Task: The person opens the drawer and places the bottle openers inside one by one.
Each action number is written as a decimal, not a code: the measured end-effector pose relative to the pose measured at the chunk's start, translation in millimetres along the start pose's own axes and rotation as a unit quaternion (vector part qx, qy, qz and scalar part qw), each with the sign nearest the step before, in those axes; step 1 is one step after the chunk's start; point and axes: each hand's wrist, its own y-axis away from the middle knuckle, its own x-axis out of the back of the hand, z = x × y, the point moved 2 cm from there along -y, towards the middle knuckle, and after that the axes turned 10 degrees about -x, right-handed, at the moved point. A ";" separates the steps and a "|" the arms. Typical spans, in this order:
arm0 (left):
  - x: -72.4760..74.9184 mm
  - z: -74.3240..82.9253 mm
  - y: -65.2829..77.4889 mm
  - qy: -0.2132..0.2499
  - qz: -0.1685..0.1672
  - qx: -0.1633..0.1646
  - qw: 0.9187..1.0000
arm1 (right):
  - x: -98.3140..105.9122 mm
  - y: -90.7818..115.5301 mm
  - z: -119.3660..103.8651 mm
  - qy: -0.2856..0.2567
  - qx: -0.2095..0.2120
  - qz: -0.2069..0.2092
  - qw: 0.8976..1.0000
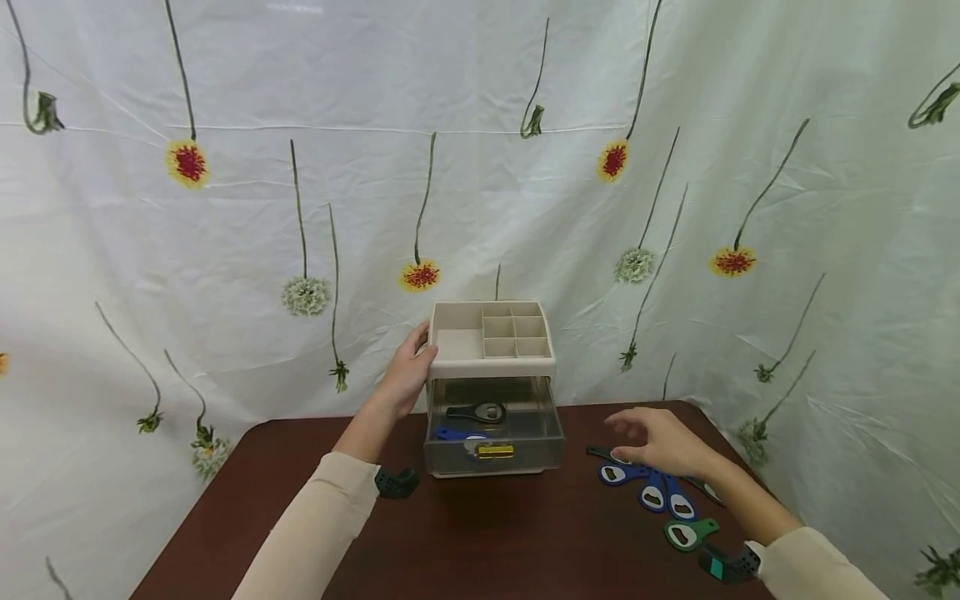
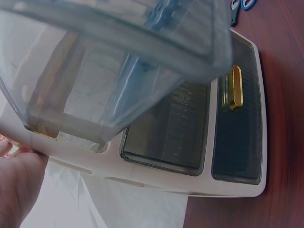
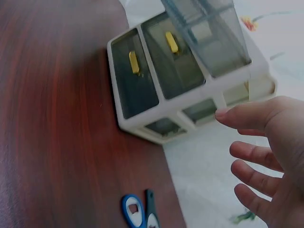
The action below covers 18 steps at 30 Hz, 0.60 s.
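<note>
A cream desktop organizer [image 1: 491, 367] with smoky drawers stands on the table. Its top drawer [image 1: 525, 457] is pulled out and holds a black bottle opener [image 1: 467, 412] and a blue bottle opener [image 1: 452, 433]. My left hand [image 1: 407, 371] rests against the organizer's upper left side, fingers reaching toward the back. To the right, my right hand [image 1: 663, 439] hovers with loosely bent fingers and nothing in them. Beneath it lie several bottle openers, among them a blue one [image 1: 613, 474] and a green one [image 1: 682, 535]. The right wrist view shows the fingers spread apart.
Two lower drawers with gold handles are closed in the right wrist view, including the bottom drawer [image 3: 135, 83]. The dark reddish table [image 1: 465, 542] ends at a white flower-print curtain [image 1: 487, 192] behind. A dark band is on each wrist.
</note>
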 end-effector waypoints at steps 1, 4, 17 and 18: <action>-0.2 -0.1 -0.3 0.000 -0.003 -0.003 1.000 | -1.1 2.8 3.4 -0.005 -0.004 -0.003 1.000; -0.9 -0.2 0.3 -0.002 -0.002 -0.001 1.000 | -4.9 10.6 14.9 -0.022 -0.015 -0.016 1.000; -2.2 2.6 0.3 0.010 0.000 -0.012 1.000 | -25.8 45.5 76.1 -0.109 -0.074 -0.101 0.986; -2.3 3.0 0.6 0.008 -0.001 -0.011 1.000 | -27.4 47.6 80.6 -0.117 -0.078 -0.107 0.984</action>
